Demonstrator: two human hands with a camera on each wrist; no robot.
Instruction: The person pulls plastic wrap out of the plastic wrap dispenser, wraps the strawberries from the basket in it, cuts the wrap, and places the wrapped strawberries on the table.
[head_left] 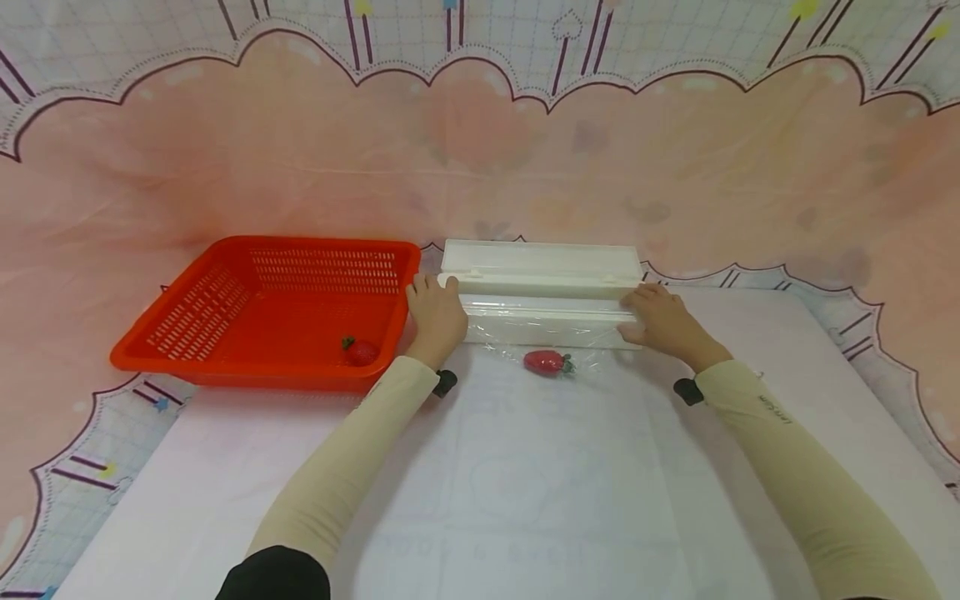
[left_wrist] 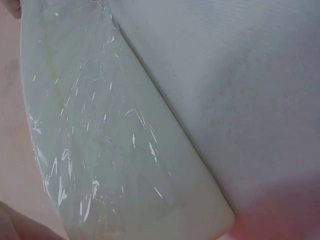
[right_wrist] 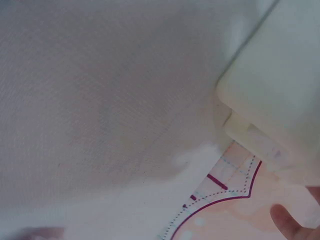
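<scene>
A white cling film dispenser lies across the far part of the white surface, its long lid raised at the back. My left hand grips its left end, and my right hand grips the right end, thumb at the front and fingers over the top. Clear, wrinkled cling film drapes over the dispenser's front. At its lower edge lies a red strawberry with green leaves, film around it. The right wrist view shows the dispenser's end and some fingertips.
An orange-red slotted basket stands left of the dispenser, close by my left hand. Inside, near its front right corner, is another strawberry. A white sheet covers the work surface, and a patterned peach cloth lies behind.
</scene>
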